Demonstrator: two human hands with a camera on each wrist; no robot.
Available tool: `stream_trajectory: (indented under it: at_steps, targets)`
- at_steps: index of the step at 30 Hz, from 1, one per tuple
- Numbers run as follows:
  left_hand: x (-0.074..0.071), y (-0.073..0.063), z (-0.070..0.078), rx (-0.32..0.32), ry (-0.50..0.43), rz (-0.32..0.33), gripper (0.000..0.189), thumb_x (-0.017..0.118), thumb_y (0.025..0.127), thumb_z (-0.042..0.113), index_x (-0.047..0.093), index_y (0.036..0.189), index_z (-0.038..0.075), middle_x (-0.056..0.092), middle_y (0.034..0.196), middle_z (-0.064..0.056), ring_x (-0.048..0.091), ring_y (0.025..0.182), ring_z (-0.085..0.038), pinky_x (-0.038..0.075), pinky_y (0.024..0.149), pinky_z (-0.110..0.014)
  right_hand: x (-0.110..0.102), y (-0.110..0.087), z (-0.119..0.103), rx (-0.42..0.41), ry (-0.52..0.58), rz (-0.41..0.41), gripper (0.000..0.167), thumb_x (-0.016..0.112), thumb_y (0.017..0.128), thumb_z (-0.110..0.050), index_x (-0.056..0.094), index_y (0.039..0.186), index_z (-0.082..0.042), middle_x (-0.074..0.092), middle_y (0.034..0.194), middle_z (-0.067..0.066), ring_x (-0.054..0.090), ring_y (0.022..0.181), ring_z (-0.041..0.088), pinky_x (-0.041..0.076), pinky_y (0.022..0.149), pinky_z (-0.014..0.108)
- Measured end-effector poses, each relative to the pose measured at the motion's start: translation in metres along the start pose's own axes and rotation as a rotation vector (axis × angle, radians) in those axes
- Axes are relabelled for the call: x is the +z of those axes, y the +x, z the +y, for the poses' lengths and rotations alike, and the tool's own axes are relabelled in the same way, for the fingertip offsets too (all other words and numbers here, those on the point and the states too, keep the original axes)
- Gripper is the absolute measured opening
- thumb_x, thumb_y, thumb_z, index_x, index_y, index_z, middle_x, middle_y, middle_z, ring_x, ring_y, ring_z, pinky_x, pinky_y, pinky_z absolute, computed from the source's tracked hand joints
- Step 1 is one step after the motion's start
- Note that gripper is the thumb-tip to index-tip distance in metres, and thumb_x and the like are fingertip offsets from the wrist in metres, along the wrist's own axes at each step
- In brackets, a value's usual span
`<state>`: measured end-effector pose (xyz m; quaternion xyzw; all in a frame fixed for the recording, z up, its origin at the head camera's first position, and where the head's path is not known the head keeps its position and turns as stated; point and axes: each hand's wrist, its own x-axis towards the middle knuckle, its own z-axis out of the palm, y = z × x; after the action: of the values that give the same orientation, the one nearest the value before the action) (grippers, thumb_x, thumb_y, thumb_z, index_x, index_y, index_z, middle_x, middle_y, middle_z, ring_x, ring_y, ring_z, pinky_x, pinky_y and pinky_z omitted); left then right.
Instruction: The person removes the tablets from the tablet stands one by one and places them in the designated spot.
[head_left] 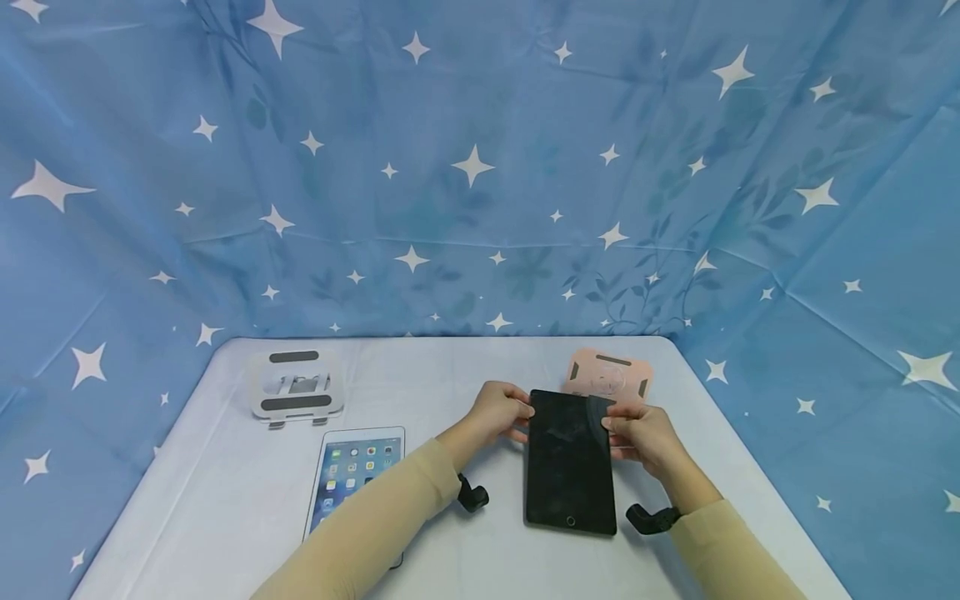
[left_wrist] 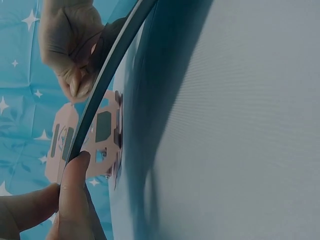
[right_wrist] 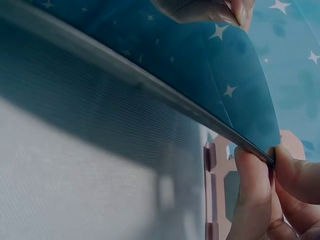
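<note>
Both hands hold a black tablet (head_left: 568,467), its screen dark and a home button at the near end. My left hand (head_left: 498,414) pinches its far left edge between thumb and fingers. Near the far right corner, my right hand (head_left: 643,433) pinches the opposite edge, thumb on the screen side. A paler grey patch covers that corner of the screen; I cannot tell whether it is a reflection. In the left wrist view the tablet's edge (left_wrist: 107,75) slants above the table, casting a shadow. Just beyond the tablet stands a pink tablet stand (head_left: 611,375), partly hidden.
A silver-grey tablet stand (head_left: 296,387) with dark pads is at the far left of the white table (head_left: 420,375). Nearer, a white tablet (head_left: 360,458) with a lit screen of app icons lies partly under the left sleeve. A blue star-patterned curtain (head_left: 480,217) encloses the table.
</note>
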<state>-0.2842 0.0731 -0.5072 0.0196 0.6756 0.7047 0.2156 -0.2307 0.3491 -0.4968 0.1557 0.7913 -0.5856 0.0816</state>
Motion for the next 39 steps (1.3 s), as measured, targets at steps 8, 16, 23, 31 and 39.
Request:
stream_trajectory:
  at_steps: [8,16,23,31,39]
  targets:
    - [-0.002,-0.004,-0.006,-0.004,0.039,0.004,0.009,0.073,0.093,-0.005,0.072,0.102,-0.005,0.064,0.086,-0.008,0.064,0.07,-0.018,0.065,0.052,-0.032,0.006,-0.002,0.007,0.018,0.009,-0.01,0.04,0.07,0.103,-0.009,0.062,0.139,0.007,0.07,0.088,0.002,0.069,0.069,0.016,0.067,0.061,0.03]
    - [-0.005,-0.01,-0.011,-0.019,0.053,0.013,0.009,0.072,0.093,-0.006,0.071,0.102,-0.005,0.064,0.085,-0.007,0.064,0.069,-0.016,0.066,0.053,-0.032,0.011,-0.006,0.01,0.027,0.02,-0.026,0.033,0.07,0.103,-0.007,0.066,0.133,0.005,0.072,0.087,0.003,0.07,0.066,0.016,0.067,0.06,0.031]
    - [-0.007,-0.013,-0.013,-0.026,0.072,0.015,0.009,0.073,0.093,-0.007,0.071,0.101,-0.004,0.065,0.086,-0.009,0.064,0.07,-0.017,0.066,0.053,-0.033,0.015,-0.008,0.012,0.028,0.028,-0.045,0.029,0.07,0.102,-0.007,0.067,0.128,0.005,0.07,0.084,0.003,0.07,0.065,0.016,0.066,0.058,0.03]
    - [-0.01,-0.015,-0.016,-0.059,0.087,0.013,0.008,0.073,0.094,-0.005,0.071,0.101,-0.002,0.066,0.087,-0.01,0.066,0.07,-0.017,0.066,0.054,-0.032,0.019,-0.009,0.011,0.044,0.018,-0.06,0.025,0.07,0.101,-0.006,0.07,0.123,0.003,0.071,0.085,0.003,0.069,0.067,0.017,0.066,0.058,0.031]
    - [-0.013,-0.018,-0.019,-0.07,0.077,-0.005,0.009,0.07,0.095,-0.007,0.068,0.104,-0.005,0.066,0.085,-0.011,0.067,0.068,-0.018,0.067,0.055,-0.032,0.024,-0.011,0.012,0.054,0.019,-0.052,0.031,0.071,0.101,-0.006,0.067,0.129,0.006,0.074,0.087,0.003,0.071,0.068,0.016,0.067,0.059,0.032]
